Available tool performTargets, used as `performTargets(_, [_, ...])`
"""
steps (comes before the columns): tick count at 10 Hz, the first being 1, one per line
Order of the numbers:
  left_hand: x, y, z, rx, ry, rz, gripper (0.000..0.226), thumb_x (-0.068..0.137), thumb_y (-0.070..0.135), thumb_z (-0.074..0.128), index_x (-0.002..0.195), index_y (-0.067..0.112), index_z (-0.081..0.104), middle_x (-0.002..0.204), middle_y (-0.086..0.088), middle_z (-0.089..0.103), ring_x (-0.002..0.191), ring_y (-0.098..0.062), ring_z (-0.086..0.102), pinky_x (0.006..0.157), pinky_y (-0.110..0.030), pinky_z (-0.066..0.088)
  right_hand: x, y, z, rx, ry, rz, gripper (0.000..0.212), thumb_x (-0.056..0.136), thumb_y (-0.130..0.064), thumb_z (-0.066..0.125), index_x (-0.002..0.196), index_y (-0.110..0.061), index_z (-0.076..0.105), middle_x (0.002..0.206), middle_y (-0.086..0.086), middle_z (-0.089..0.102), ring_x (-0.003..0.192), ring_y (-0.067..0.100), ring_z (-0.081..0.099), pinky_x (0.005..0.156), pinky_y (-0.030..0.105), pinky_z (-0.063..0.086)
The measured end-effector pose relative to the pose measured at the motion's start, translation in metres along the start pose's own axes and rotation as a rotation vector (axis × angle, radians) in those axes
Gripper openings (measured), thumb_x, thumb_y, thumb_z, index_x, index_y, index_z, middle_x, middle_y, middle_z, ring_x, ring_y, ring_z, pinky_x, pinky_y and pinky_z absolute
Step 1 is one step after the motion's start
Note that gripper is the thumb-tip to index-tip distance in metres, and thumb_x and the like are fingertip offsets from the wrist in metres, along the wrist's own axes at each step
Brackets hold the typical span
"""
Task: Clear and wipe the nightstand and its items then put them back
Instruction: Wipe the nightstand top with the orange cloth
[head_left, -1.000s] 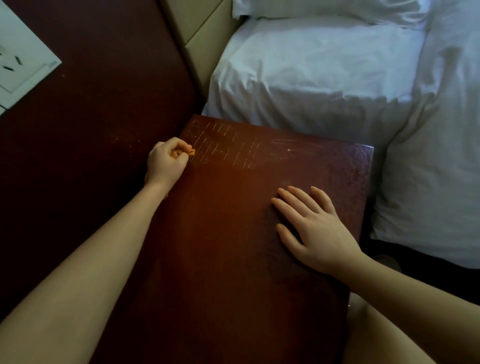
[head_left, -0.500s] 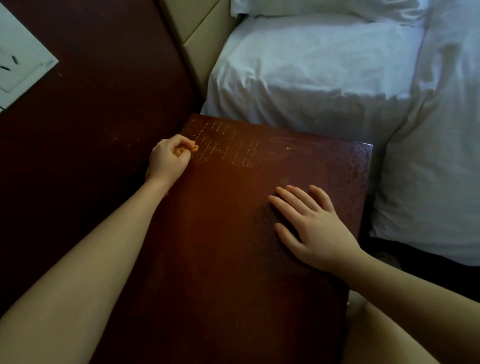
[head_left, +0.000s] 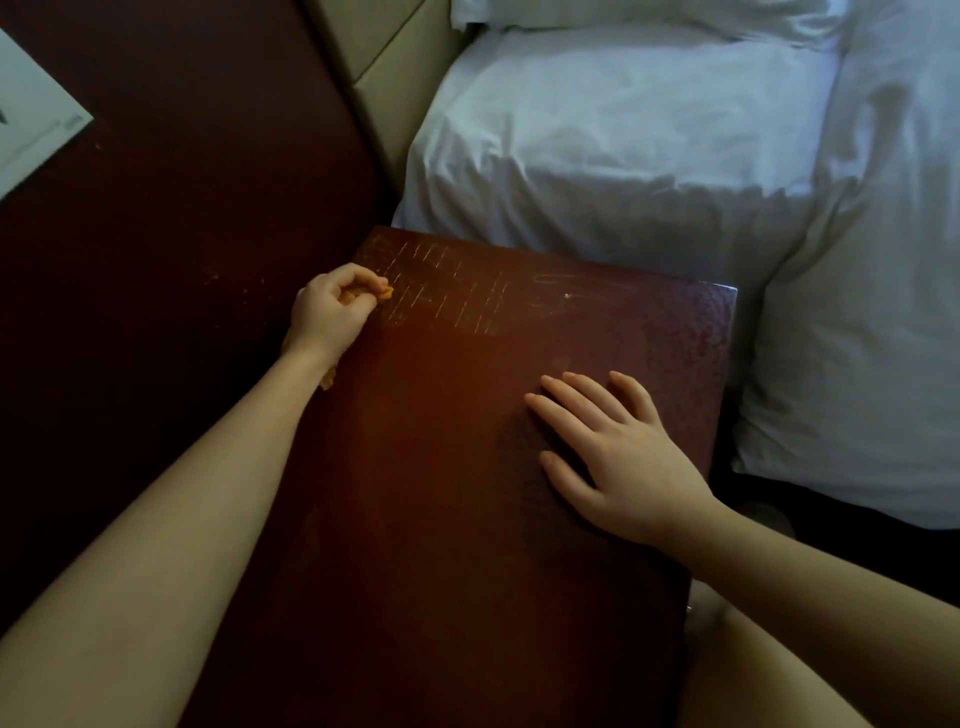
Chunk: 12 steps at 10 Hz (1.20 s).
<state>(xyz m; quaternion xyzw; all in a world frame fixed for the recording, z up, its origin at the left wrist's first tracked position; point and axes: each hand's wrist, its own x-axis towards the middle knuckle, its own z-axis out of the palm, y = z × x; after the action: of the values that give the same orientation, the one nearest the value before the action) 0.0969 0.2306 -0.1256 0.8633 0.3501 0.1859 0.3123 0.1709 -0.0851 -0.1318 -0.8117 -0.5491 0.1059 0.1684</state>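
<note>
The nightstand (head_left: 467, 493) stands just beside the bed, and only two hands and a cloth are seen on its worktop, so the clearing is judged done. Wiping is judged to be in hand. An orange cloth (head_left: 383, 293) is held at the far left corner of the worktop by the left hand (head_left: 330, 312), whose fingers are curled tightly round it, with a scrap of cloth showing under the wrist. The right hand (head_left: 618, 457) is laid flat near the right edge with fingers straight and slightly spread; nothing is held by it. The items themselves are not in view, so wiping them and putting them back are taken as still to be done.

The dark red-brown wood is glossy, and pale scratches (head_left: 447, 291) are seen near the cloth. Beyond it lie a white sheet (head_left: 623, 145), a duvet (head_left: 883, 312) to the right and a beige headboard (head_left: 379, 57). To the left a dark wall panel (head_left: 182, 208) carries a white plate (head_left: 31, 119).
</note>
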Motion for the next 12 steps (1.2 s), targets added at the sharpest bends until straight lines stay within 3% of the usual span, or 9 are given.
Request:
performTargets(1, [-0.002, -0.002, 0.003, 0.088, 0.085, 0.041, 0.018, 0.083, 0.011, 0.056, 0.085, 0.025, 0.066, 0.098, 0.009, 0.067, 0.099, -0.011, 0.060, 0.088, -0.033, 0.049, 0.000, 0.001, -0.001, 0.004, -0.002, 0.003, 0.062, 0.089, -0.052, 0.016, 0.144, -0.027, 0.030, 0.150, -0.003, 0.031, 0.141, 0.015, 0.019, 0.113, 0.037, -0.004])
performTargets(2, [0.003, 0.002, 0.005, 0.155, 0.175, -0.035, 0.017, 0.085, 0.010, 0.053, 0.090, 0.022, 0.064, 0.103, 0.000, 0.065, 0.101, -0.019, 0.058, 0.089, -0.038, 0.049, 0.000, 0.001, 0.000, 0.006, -0.001, 0.001, 0.062, 0.089, -0.052, 0.016, 0.145, -0.027, 0.029, 0.151, -0.003, 0.030, 0.141, 0.015, 0.019, 0.113, 0.035, -0.005])
performTargets(3, [0.006, 0.006, 0.007, 0.169, 0.192, -0.081, 0.018, 0.086, 0.010, 0.051, 0.092, 0.023, 0.063, 0.102, 0.002, 0.064, 0.102, -0.018, 0.057, 0.090, -0.041, 0.049, 0.000, 0.001, 0.000, 0.010, 0.005, 0.005, 0.062, 0.089, -0.052, 0.017, 0.144, -0.026, 0.031, 0.150, -0.003, 0.032, 0.140, 0.015, 0.021, 0.113, 0.036, -0.003])
performTargets(5, [-0.016, 0.001, 0.001, 0.145, 0.067, 0.005, 0.018, 0.086, 0.014, 0.054, 0.094, 0.025, 0.065, 0.108, 0.001, 0.064, 0.105, -0.015, 0.057, 0.093, -0.038, 0.047, 0.000, 0.001, 0.000, 0.012, 0.005, 0.006, 0.063, 0.089, -0.052, 0.016, 0.144, -0.026, 0.031, 0.150, -0.002, 0.032, 0.140, 0.015, 0.021, 0.113, 0.038, -0.001])
performTargets(6, [-0.029, -0.002, -0.001, 0.202, 0.181, -0.032, 0.019, 0.087, 0.010, 0.051, 0.099, 0.016, 0.065, 0.106, -0.004, 0.065, 0.106, -0.021, 0.056, 0.092, -0.039, 0.046, 0.000, 0.001, 0.000, 0.014, 0.011, 0.007, 0.062, 0.089, -0.051, 0.018, 0.143, -0.025, 0.034, 0.149, -0.001, 0.035, 0.140, 0.016, 0.024, 0.113, 0.039, 0.001])
performTargets(7, [-0.044, 0.001, -0.001, 0.227, 0.286, -0.070, 0.019, 0.087, 0.006, 0.049, 0.097, 0.012, 0.064, 0.101, -0.003, 0.066, 0.105, -0.022, 0.054, 0.086, -0.027, 0.038, 0.000, 0.000, 0.000, 0.015, 0.017, 0.006, 0.061, 0.090, -0.050, 0.020, 0.142, -0.023, 0.037, 0.147, 0.001, 0.038, 0.139, 0.018, 0.026, 0.113, 0.041, 0.005])
performTargets(10, [-0.058, 0.012, 0.009, 0.210, 0.212, 0.057, 0.017, 0.086, 0.006, 0.054, 0.094, 0.014, 0.066, 0.096, 0.007, 0.064, 0.095, -0.010, 0.050, 0.082, -0.022, 0.034, 0.000, 0.000, 0.000, 0.022, 0.019, 0.011, 0.061, 0.090, -0.051, 0.019, 0.143, -0.024, 0.035, 0.148, 0.000, 0.036, 0.140, 0.017, 0.024, 0.113, 0.037, 0.000])
performTargets(11, [-0.046, 0.014, 0.009, 0.214, 0.255, -0.019, 0.018, 0.087, 0.005, 0.050, 0.095, 0.014, 0.065, 0.101, 0.001, 0.066, 0.101, -0.017, 0.053, 0.082, -0.022, 0.033, 0.000, 0.001, 0.000, 0.021, 0.021, 0.011, 0.062, 0.089, -0.050, 0.019, 0.143, -0.024, 0.035, 0.148, 0.000, 0.036, 0.139, 0.017, 0.024, 0.112, 0.035, -0.002])
performTargets(12, [-0.043, 0.015, 0.011, 0.221, 0.310, -0.129, 0.018, 0.087, 0.006, 0.048, 0.093, 0.014, 0.063, 0.102, -0.006, 0.064, 0.097, -0.015, 0.049, 0.077, -0.022, 0.032, 0.000, 0.000, 0.000, 0.016, 0.022, 0.012, 0.062, 0.090, -0.050, 0.019, 0.143, -0.023, 0.035, 0.148, 0.000, 0.036, 0.140, 0.016, 0.024, 0.113, 0.036, -0.001])
